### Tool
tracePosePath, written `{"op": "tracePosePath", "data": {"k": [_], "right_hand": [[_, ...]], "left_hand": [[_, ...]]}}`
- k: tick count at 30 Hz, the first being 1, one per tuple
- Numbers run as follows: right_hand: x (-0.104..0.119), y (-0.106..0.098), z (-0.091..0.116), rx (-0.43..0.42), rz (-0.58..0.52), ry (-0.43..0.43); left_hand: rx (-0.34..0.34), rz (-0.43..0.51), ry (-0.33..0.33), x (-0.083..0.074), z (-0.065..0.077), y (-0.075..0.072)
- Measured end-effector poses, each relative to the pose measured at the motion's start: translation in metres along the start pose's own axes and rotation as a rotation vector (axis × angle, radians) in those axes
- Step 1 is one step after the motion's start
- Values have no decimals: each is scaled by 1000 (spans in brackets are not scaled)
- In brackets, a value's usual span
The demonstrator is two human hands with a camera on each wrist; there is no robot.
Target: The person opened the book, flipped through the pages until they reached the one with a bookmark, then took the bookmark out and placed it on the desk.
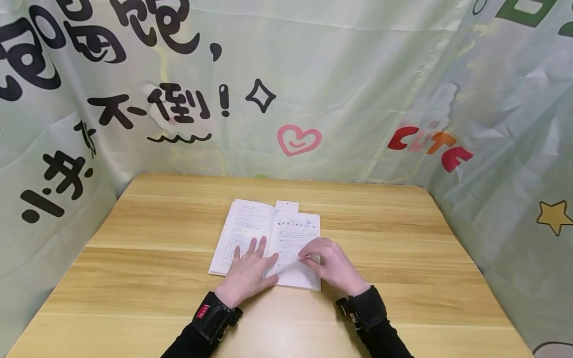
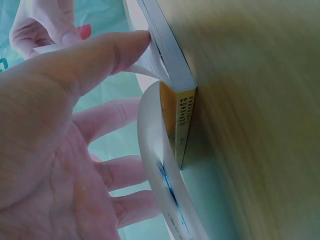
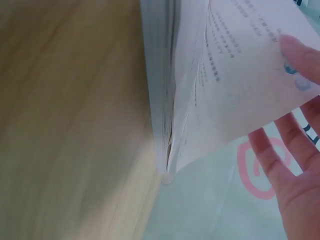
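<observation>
Pinching page (image 3: 240, 90), right grip (image 1: 332, 261); left grip (image 1: 247, 272) on open book (image 1: 251, 219).

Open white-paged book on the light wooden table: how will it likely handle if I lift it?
The open white-paged book will probably flop at its yellow spine, since its left pages curve. The thin white page pinched by the right hand looks floppy and might crease. Lying open on the light wooden table, the book seems unlikely to roll.
</observation>
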State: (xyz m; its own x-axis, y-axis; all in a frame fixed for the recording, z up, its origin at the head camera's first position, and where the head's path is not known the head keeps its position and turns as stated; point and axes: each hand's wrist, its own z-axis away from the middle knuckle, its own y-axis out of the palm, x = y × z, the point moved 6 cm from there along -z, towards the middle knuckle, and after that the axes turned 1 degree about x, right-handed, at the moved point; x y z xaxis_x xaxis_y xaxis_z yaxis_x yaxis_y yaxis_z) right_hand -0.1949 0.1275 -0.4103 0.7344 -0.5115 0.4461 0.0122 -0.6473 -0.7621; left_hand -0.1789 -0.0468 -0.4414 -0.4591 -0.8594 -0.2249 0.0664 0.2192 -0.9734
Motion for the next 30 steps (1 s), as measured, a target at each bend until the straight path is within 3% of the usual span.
{"op": "tracePosePath", "data": {"k": [14, 20, 24, 27, 30], "right_hand": [[7, -11, -1, -167, -59, -166], [17, -24, -3, -353, -90, -256], [32, -36, -7, -450, -79, -298], [30, -32, -6, -391, -83, -267], [15, -15, -4, -230, -92, -166]], "left_hand": [[-42, -43, 1, -1, -2, -2], [-70, 10, -47, 1, -4, -5], [-160, 80, -75, 5, -4, -12], [-234, 128, -91, 8, -2, -19], [-319, 158, -98, 9, 0, -26]]}}
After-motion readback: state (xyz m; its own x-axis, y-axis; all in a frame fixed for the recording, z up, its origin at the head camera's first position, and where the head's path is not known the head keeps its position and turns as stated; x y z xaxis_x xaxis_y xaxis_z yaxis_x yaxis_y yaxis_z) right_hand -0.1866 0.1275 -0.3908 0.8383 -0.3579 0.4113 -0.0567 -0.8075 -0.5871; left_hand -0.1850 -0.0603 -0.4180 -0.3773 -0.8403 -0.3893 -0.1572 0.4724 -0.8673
